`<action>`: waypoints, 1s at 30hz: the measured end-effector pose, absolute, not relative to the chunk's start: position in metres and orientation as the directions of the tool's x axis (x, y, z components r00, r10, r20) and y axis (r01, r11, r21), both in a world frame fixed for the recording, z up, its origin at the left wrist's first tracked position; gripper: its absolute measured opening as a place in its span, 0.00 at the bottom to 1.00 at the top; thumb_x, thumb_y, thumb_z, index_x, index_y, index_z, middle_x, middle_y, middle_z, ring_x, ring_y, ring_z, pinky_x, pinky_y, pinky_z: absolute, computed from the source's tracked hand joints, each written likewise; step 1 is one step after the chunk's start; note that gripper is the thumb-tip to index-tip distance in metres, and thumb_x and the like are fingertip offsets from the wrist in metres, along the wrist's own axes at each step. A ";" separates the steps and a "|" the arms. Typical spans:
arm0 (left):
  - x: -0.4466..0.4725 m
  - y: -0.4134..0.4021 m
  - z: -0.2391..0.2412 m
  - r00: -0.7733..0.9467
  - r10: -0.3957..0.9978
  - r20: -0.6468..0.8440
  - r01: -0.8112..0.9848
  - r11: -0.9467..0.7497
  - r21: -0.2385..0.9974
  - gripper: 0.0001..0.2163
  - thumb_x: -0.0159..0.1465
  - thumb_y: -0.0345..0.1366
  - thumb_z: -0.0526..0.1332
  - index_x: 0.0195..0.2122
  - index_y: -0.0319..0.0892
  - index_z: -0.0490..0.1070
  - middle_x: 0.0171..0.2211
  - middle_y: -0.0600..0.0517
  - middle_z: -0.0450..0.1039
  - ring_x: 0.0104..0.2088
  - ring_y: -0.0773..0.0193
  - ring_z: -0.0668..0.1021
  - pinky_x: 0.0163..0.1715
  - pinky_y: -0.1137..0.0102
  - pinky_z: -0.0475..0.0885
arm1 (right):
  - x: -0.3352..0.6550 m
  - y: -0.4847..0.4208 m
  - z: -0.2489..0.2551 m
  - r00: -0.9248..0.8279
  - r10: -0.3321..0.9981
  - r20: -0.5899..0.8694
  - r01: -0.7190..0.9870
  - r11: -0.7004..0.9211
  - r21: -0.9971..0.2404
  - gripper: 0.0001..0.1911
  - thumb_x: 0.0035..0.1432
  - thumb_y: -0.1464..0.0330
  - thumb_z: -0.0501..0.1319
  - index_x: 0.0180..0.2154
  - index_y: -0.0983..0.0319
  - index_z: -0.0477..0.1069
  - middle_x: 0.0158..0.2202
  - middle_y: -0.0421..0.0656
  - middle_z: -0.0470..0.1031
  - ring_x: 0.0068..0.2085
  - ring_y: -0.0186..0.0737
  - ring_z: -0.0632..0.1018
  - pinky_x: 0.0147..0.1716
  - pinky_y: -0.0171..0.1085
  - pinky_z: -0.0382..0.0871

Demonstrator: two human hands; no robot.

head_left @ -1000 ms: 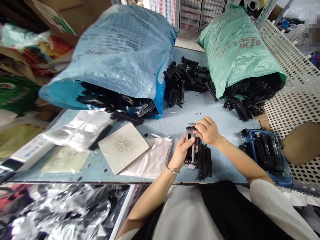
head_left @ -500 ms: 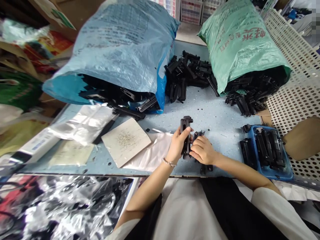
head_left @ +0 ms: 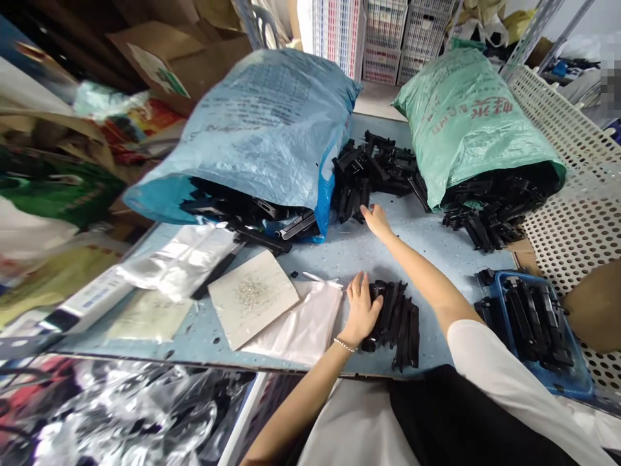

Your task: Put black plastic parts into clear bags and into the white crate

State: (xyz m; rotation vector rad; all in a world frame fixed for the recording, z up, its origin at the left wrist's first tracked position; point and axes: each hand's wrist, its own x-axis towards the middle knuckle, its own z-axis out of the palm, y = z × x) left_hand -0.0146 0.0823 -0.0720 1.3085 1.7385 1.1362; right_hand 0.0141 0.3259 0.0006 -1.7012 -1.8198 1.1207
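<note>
My left hand (head_left: 359, 309) lies at the left side of a row of black plastic parts (head_left: 398, 317) near the table's front edge. Its fingers are stretched out, and the thumb rests against the nearest part. Farther back, my right hand (head_left: 377, 221) reaches to the front of a loose pile of similar black parts (head_left: 376, 162). Its visible fingers are apart, with nothing seen between them. The parts are long and narrow; their exact kind does not show.
A blue bag (head_left: 272, 123) and a green bag (head_left: 475, 123) spill black parts onto the table. At right, a blue basket (head_left: 579, 372) holds more, beside a perforated white panel (head_left: 567, 213). A pale square board (head_left: 255, 298) and clear plastic sleeves (head_left: 310, 323) lie at left.
The black part my left hand held up is now out of that hand, which has come down beside the row. My right hand has moved away from the row, up to the pile.
</note>
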 end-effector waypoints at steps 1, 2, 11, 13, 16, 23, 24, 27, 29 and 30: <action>-0.011 0.080 -0.076 -0.236 0.972 0.012 0.439 0.095 0.893 0.27 0.64 0.43 0.60 0.63 0.38 0.63 0.70 0.33 0.53 0.71 0.39 0.55 0.69 0.39 0.49 | 0.006 0.336 0.002 -0.157 0.961 -0.227 0.628 -0.081 -0.774 0.21 0.68 0.56 0.56 0.52 0.65 0.65 0.58 0.61 0.69 0.61 0.56 0.71 0.56 0.45 0.67; -0.010 0.079 -0.078 -0.206 0.978 0.020 0.469 0.081 0.879 0.28 0.65 0.43 0.59 0.65 0.38 0.61 0.71 0.32 0.52 0.72 0.40 0.54 0.68 0.39 0.49 | 0.000 0.343 0.003 -0.148 0.961 -0.235 0.618 -0.096 -0.780 0.21 0.67 0.56 0.57 0.51 0.66 0.66 0.56 0.62 0.71 0.60 0.57 0.72 0.54 0.46 0.68; -0.058 0.123 -0.032 -0.309 0.938 -0.154 -0.392 0.021 0.920 0.34 0.62 0.62 0.60 0.64 0.49 0.63 0.62 0.41 0.69 0.64 0.50 0.71 0.64 0.52 0.64 | 0.059 0.242 -0.012 -0.491 0.815 -0.307 0.321 -0.158 -0.934 0.19 0.70 0.56 0.47 0.30 0.59 0.64 0.22 0.41 0.70 0.20 0.35 0.66 0.20 0.35 0.64; -0.057 0.132 -0.014 -0.218 0.955 -0.203 -0.649 0.014 0.760 0.37 0.57 0.63 0.65 0.62 0.48 0.65 0.54 0.43 0.76 0.54 0.52 0.79 0.56 0.56 0.73 | 0.084 0.203 -0.010 -0.571 0.766 -0.295 0.283 -0.154 -0.947 0.22 0.69 0.52 0.48 0.30 0.59 0.65 0.23 0.42 0.70 0.22 0.37 0.68 0.22 0.37 0.67; -0.050 0.126 0.010 -0.076 0.968 -0.238 -0.724 0.111 0.681 0.31 0.54 0.54 0.73 0.54 0.44 0.70 0.39 0.50 0.78 0.35 0.62 0.81 0.37 0.67 0.77 | 0.116 0.174 0.005 -0.602 0.797 -0.054 0.331 0.187 -0.925 0.25 0.71 0.49 0.48 0.33 0.59 0.69 0.30 0.44 0.73 0.33 0.43 0.74 0.35 0.44 0.73; -0.026 0.077 0.039 0.214 0.906 -0.366 -0.624 0.415 0.663 0.25 0.54 0.55 0.71 0.39 0.39 0.70 0.27 0.53 0.72 0.21 0.70 0.72 0.20 0.74 0.67 | 0.134 0.210 0.037 -0.805 0.419 0.420 0.338 0.906 -0.257 0.23 0.70 0.46 0.51 0.40 0.57 0.71 0.39 0.48 0.72 0.42 0.51 0.70 0.44 0.51 0.64; -0.024 0.074 0.041 0.200 0.903 -0.381 -0.623 0.417 0.662 0.25 0.54 0.55 0.72 0.40 0.40 0.69 0.28 0.53 0.72 0.21 0.70 0.72 0.20 0.74 0.68 | 0.130 0.211 0.038 -0.819 0.399 0.413 0.318 0.914 -0.251 0.24 0.71 0.47 0.49 0.37 0.57 0.71 0.37 0.47 0.71 0.40 0.50 0.69 0.43 0.50 0.63; -0.024 0.072 0.040 -0.003 0.917 -0.398 -0.591 0.320 0.740 0.24 0.52 0.54 0.73 0.38 0.42 0.68 0.29 0.55 0.73 0.21 0.70 0.73 0.20 0.74 0.68 | 0.115 0.201 0.042 -0.777 0.494 0.391 0.360 0.857 -0.367 0.27 0.74 0.50 0.40 0.34 0.57 0.67 0.33 0.46 0.69 0.37 0.47 0.69 0.41 0.47 0.63; -0.031 0.076 0.037 -0.142 0.913 -0.382 -0.557 0.245 0.793 0.23 0.53 0.53 0.72 0.38 0.42 0.69 0.28 0.55 0.73 0.21 0.70 0.72 0.20 0.74 0.67 | 0.109 0.184 0.045 -0.740 0.569 0.359 0.386 0.796 -0.467 0.28 0.76 0.52 0.36 0.35 0.58 0.66 0.32 0.44 0.69 0.36 0.44 0.70 0.40 0.45 0.63; -0.036 0.078 0.036 -0.185 0.908 -0.376 -0.549 0.222 0.806 0.22 0.54 0.53 0.71 0.39 0.42 0.70 0.28 0.55 0.73 0.21 0.70 0.72 0.19 0.74 0.66 | 0.108 0.174 0.045 -0.744 0.568 0.352 0.376 0.791 -0.482 0.28 0.76 0.52 0.35 0.36 0.58 0.66 0.32 0.44 0.70 0.36 0.44 0.70 0.40 0.44 0.63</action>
